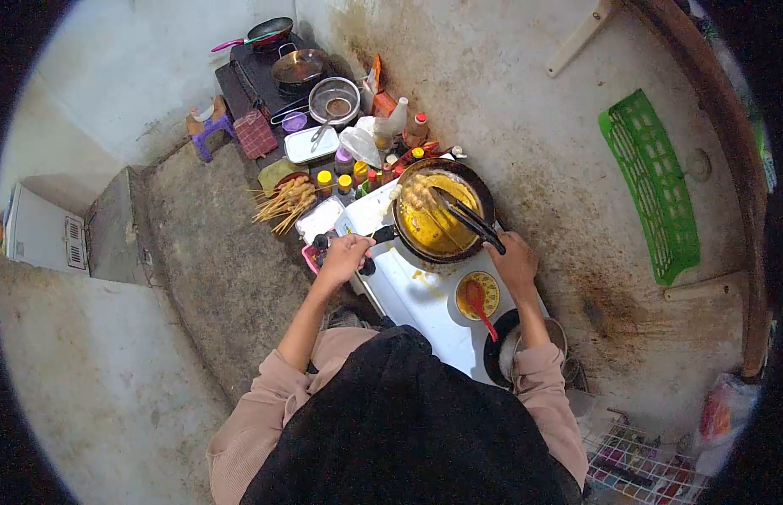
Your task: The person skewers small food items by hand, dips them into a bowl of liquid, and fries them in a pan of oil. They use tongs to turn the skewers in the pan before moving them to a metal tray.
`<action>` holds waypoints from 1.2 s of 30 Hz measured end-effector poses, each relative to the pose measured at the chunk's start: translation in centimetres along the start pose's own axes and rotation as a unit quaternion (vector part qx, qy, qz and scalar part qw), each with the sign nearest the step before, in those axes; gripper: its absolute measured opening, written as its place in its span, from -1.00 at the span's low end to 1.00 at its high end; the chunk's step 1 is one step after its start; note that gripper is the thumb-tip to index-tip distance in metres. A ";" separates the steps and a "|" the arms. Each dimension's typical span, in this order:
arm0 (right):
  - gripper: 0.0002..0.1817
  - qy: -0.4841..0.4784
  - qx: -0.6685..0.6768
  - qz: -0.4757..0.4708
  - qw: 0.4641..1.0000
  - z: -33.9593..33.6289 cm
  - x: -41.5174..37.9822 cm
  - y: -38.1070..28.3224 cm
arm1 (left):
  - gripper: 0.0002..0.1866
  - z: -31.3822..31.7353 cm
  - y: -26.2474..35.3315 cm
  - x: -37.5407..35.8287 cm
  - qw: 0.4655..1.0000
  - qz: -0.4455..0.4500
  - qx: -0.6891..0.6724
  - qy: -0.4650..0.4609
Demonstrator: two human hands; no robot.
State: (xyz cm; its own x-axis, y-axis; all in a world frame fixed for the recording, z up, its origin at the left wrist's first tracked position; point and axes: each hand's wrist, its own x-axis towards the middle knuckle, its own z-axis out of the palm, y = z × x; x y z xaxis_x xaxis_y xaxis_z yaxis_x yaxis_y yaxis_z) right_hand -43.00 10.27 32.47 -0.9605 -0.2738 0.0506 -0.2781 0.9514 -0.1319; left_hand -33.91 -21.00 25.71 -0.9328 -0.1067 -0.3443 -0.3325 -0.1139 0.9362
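Note:
A dark frying pan (487, 192) holds a yellow, egg-like layer (446, 240) with lumpy skewered pieces (416, 195) on its far left part. My left hand (347, 257) is closed at the end of the pan's black handle (384, 235). In my right hand (516, 259) is a pair of black tongs (467, 217), with the tips reaching over the pan onto the food. Just below the pan, a yellow patterned bowl (491, 286) contains orange-red sauce and a red spoon (484, 313).
Left of the pan stand several sauce bottles (344, 183) and a pile of skewers (292, 200). Farther back are a strainer (334, 99) and a wok (299, 69). A dark pan (496, 358) and a pot lie near my right forearm. The stained wall (568, 210) rises close on the right.

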 end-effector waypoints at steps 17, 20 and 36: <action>-0.49 -0.017 0.008 0.004 1.000 1.0 -0.6 -0.6 | -0.75 0.3 -0.5 0.3 0.999 -0.001 0.031 -0.016; -0.52 -0.020 0.028 0.017 0.999 0.5 -0.7 -0.7 | -0.75 0.7 -0.7 0.6 1.000 0.003 0.015 -0.025; -0.49 -0.111 0.231 0.160 0.953 -1.6 -3.9 2.2 | -0.68 4.1 -4.9 -0.3 0.988 0.003 0.151 -0.003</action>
State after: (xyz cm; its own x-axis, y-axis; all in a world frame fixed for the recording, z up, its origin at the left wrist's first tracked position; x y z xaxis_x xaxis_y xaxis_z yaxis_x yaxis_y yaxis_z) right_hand -39.85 13.60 33.53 -0.9619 -0.0522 -0.2685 0.1024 0.8417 -0.5301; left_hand -32.55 -16.36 21.55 -0.9356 -0.1004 -0.3385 -0.3520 0.1878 0.9170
